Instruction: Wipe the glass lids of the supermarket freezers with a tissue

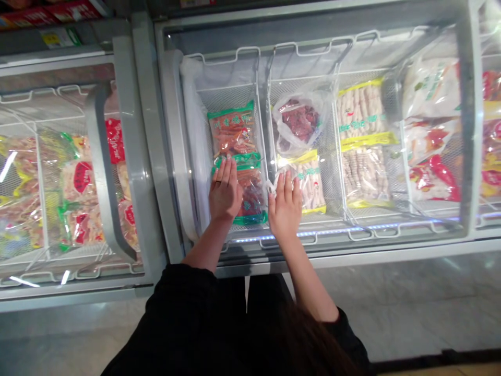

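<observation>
My left hand (226,190) is stretched flat, fingers straight, over the left basket of a chest freezer. Below it lie two green-edged bags of reddish meat, a far bag (234,133) and a near bag (252,193) partly covered by the hand. My right hand (285,206) is also flat with fingers extended. It covers part of a yellow-edged bag of pale food (311,183) and some crumpled clear plastic. Both palms seem to lie on the freezer's glass lid (242,253), though contact is hard to confirm. Neither hand holds anything.
Beyond my right hand is an open clear plastic bag of dark red meat (300,120). Yellow-edged packs (364,172) fill the basket to its right. White wire dividers (340,125) separate the goods. A second freezer with a curved grey handle (104,177) stands left.
</observation>
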Tool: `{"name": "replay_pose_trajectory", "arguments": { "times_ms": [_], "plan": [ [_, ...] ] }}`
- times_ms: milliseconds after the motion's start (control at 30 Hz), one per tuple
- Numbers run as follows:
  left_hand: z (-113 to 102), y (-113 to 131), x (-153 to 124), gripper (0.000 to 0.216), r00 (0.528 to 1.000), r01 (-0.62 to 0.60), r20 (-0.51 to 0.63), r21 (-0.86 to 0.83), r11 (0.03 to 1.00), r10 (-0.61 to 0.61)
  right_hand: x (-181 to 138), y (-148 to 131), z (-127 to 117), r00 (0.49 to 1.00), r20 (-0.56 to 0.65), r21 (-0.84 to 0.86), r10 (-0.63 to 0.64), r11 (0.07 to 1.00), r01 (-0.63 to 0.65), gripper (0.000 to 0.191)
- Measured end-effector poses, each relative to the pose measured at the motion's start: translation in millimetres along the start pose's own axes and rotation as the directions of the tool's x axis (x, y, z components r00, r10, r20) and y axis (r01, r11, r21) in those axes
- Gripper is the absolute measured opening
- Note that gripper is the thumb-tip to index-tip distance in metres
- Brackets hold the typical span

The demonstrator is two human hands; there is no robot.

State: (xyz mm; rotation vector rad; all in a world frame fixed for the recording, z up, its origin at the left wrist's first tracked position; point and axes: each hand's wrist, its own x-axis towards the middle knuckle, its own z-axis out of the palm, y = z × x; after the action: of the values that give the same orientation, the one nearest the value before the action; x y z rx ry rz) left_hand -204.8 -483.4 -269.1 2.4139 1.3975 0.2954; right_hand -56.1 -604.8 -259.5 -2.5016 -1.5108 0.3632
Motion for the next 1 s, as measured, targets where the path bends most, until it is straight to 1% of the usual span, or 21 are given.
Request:
{"name": "replay_pose_trajectory", "arguments": {
  "times_ms": [33, 67, 133, 200, 233, 267, 333, 400, 467, 533, 600, 667, 733, 767, 833, 900, 933, 1000],
  "plan": [
    [0.1, -0.2, -0.2, 0.074, 1.0, -0.001, 0.006, 0.001, 1.0, 0.001, 7.7, -9.6, 2.9, 1.0, -0.003, 0.0, -0.01, 1.0, 0.01, 0.066],
    [0.1, -0.3, -0.4, 0.074, 1.0, -0.004, 0.009, 0.0, 1.0, 0.004, 11.5, -17.6, 4.7, 0.999, 0.011, 0.002, -0.051, 0.999, 0.051, 0.067],
    [-0.2, -0.6, -1.0, 0.074, 1.0, -0.01, 0.01, -0.005, 1.0, 0.01, 6.3, -24.0, 3.9, 0.981, 0.062, 0.009, -0.184, 0.983, 0.184, 0.068],
    [-0.6, -0.6, -2.0, 0.076, 1.0, -0.021, 0.003, -0.009, 1.0, 0.021, -9.6, -15.3, -1.4, 0.948, 0.109, 0.017, -0.3, 0.954, 0.3, 0.068],
    [-0.6, -0.6, -2.6, 0.076, 1.0, -0.028, -0.005, -0.01, 1.0, 0.027, -17.5, -7.1, -4.5, 0.938, 0.121, 0.017, -0.326, 0.945, 0.326, 0.069],
    [-0.3, -0.5, -3.1, 0.076, 0.999, -0.033, -0.014, -0.01, 0.999, 0.033, -23.0, 1.9, -7.4, 0.937, 0.127, 0.012, -0.325, 0.945, 0.326, 0.069],
    [1.3, -0.5, -4.1, 0.076, 0.998, -0.043, -0.034, -0.01, 0.999, 0.043, -21.4, 15.2, -10.6, 0.957, 0.115, -0.003, -0.266, 0.963, 0.268, 0.069],
    [3.8, -0.8, -5.0, 0.077, 0.998, -0.045, -0.052, -0.003, 0.999, 0.045, 0.1, 14.9, -9.5, 0.981, 0.084, -0.006, -0.175, 0.984, 0.176, 0.068],
    [6.4, -1.6, -5.8, 0.08, 0.997, -0.048, -0.068, 0.014, 0.999, 0.048, 35.4, -0.6, -5.3, 0.991, 0.06, 0.018, -0.12, 0.993, 0.119, 0.067],
    [8.0, -2.7, -6.6, 0.082, 0.995, -0.059, -0.081, 0.04, 0.997, 0.063, 70.6, -23.8, -0.9, 0.989, 0.06, 0.062, -0.139, 0.989, 0.135, 0.065],
    [8.4, -3.5, -7.1, 0.082, 0.992, -0.082, -0.093, 0.058, 0.995, 0.087, 92.3, -42.4, 0.5, 0.976, 0.075, 0.097, -0.205, 0.976, 0.197, 0.064],
    [8.0, -3.8, -7.3, 0.082, 0.99, -0.093, -0.1, 0.065, 0.994, 0.099, 95.6, -46.6, -2.4, 0.949, 0.108, 0.115, -0.297, 0.952, 0.285, 0.064],
    [7.4, -3.5, -7.0, 0.081, 0.991, -0.087, -0.1, 0.054, 0.995, 0.092, 86.9, -36.2, -8.0, 0.915, 0.145, 0.113, -0.376, 0.925, 0.362, 0.063],
    [7.2, -3.1, -6.8, 0.081, 0.992, -0.081, -0.097, 0.045, 0.996, 0.085, 82.1, -28.0, -10.8, 0.905, 0.158, 0.106, -0.395, 0.918, 0.382, 0.063],
    [6.7, -2.0, -6.5, 0.08, 0.993, -0.07, -0.094, 0.029, 0.997, 0.072, 79.4, -13.9, -14.3, 0.91, 0.163, 0.08, -0.381, 0.925, 0.372, 0.063],
    [6.0, -0.7, -6.4, 0.079, 0.993, -0.07, -0.091, 0.026, 0.997, 0.072, 91.3, -12.1, -13.1, 0.939, 0.143, 0.056, -0.314, 0.949, 0.309, 0.062],
    [5.5, -0.1, -6.6, 0.078, 0.994, -0.068, -0.088, 0.032, 0.997, 0.071, 101.8, -17.3, -10.7, 0.953, 0.127, 0.05, -0.275, 0.961, 0.271, 0.062],
    [4.6, 0.8, -7.2, 0.076, 0.995, -0.059, -0.075, 0.052, 0.997, 0.063, 125.4, -37.2, -3.9, 0.969, 0.103, 0.053, -0.223, 0.974, 0.218, 0.063]
  ]
}}
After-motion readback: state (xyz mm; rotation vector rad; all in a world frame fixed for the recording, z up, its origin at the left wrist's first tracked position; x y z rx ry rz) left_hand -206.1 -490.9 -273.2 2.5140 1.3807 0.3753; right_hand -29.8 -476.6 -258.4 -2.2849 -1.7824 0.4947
